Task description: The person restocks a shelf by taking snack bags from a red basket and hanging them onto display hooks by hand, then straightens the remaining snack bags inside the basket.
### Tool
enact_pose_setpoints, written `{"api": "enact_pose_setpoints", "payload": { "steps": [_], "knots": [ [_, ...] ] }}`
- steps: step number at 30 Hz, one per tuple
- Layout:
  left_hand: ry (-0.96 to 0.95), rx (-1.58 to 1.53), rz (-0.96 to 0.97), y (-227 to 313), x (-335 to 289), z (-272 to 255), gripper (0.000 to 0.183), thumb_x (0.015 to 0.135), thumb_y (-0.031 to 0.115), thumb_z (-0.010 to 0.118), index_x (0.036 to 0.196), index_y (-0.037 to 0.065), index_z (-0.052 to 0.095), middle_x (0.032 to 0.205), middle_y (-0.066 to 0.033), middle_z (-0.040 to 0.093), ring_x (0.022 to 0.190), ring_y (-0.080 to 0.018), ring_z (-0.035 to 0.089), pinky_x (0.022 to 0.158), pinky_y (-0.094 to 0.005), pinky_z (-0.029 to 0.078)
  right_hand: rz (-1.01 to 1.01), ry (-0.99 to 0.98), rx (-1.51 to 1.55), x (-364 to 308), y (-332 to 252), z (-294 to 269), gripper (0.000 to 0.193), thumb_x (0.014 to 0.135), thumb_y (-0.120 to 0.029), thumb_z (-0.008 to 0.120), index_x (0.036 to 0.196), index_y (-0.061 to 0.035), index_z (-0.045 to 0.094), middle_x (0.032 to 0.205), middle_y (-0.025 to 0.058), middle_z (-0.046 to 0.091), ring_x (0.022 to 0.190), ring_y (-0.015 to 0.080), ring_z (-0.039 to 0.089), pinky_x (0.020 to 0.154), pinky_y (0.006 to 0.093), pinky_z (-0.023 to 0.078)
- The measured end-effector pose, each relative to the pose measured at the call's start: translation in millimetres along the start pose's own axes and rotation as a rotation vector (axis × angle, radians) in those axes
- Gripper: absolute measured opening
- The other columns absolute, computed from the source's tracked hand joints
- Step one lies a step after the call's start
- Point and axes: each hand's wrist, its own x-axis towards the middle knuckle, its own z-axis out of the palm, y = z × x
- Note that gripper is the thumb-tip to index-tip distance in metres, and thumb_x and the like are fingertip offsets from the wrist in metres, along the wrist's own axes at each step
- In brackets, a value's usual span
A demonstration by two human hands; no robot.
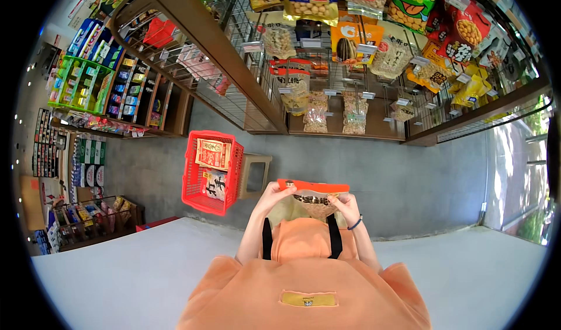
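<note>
Both my hands hold a snack bag (315, 201) in front of my body; it has a red top band and a clear lower part with brownish pieces showing through. My left hand (279, 194) pinches it near its upper left side. On its right side my right hand (346, 206) grips the edge, with a dark band around that wrist. To the left, a red plastic basket (187, 184) holds a few packaged snacks, among them a red-and-cream pack (213, 153) and a pale pack with black lettering (214, 185).
A beige stool (255, 178) stands against the basket's right side. Ahead, a brown-framed wire rack (266, 105) carries several hanging snack bags (353, 111). More stocked shelves (125, 90) line the left, with a low bin of packages (87, 222) behind. Bright glass (514, 172) is at right.
</note>
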Motion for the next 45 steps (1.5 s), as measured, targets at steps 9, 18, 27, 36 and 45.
{"api": "enact_pose_setpoints", "payload": {
  "steps": [9,18,27,36,45],
  "knots": [
    [0.066,0.064,-0.045,2.4,38.0,-7.7,0.019,0.078,0.020,0.060,0.086,0.003,0.063,0.080,0.0023,0.059,0.074,-0.0045,0.050,0.070,-0.0209,0.038,0.066,0.035,-0.022,45.1,-9.5,-0.1,0.017,0.075,-0.011,0.063,0.086,0.0006,0.061,0.080,0.0005,0.059,0.070,0.0058,0.050,0.062,0.0210,0.040],
    [-0.134,0.240,-0.095,38.6,113.1,-88.0,0.026,0.077,0.022,0.061,0.090,-0.001,0.061,0.081,-0.0012,0.061,0.076,-0.0053,0.051,0.070,-0.0204,0.040,0.017,-0.059,-0.162,150.7,7.4,15.8,0.018,0.077,-0.014,0.062,0.088,0.0001,0.062,0.075,0.0011,0.061,0.066,0.0045,0.051,0.058,0.0191,0.041],
    [0.090,0.050,0.133,-56.1,264.8,-139.3,0.028,0.079,0.025,0.059,0.089,-0.001,0.062,0.076,0.0032,0.058,0.069,-0.0025,0.047,0.064,-0.0184,0.038,-0.139,-0.219,-0.398,342.7,61.3,-42.3,0.017,0.078,-0.012,0.059,0.089,0.0016,0.062,0.079,0.0051,0.063,0.069,0.0086,0.057,0.061,0.0224,0.046],
    [0.295,-0.064,0.612,-80.4,346.8,-153.2,0.025,0.080,0.020,0.057,0.092,-0.002,0.060,0.077,0.0007,0.059,0.070,-0.0040,0.051,0.066,-0.0203,0.039,-0.431,-0.202,-0.441,403.6,63.1,-39.7,0.020,0.077,-0.016,0.061,0.087,0.0012,0.060,0.069,0.0041,0.061,0.063,0.0074,0.056,0.057,0.0206,0.044],
    [0.401,-0.126,0.952,-88.1,369.2,-158.9,0.025,0.080,0.023,0.057,0.089,0.000,0.060,0.079,0.0008,0.058,0.073,-0.0045,0.050,0.069,-0.0205,0.038,-0.700,-0.232,-0.422,425.8,81.3,-32.7,0.022,0.077,-0.018,0.060,0.089,0.0005,0.059,0.071,0.0054,0.061,0.065,0.0088,0.056,0.058,0.0200,0.042]
  ]
}}
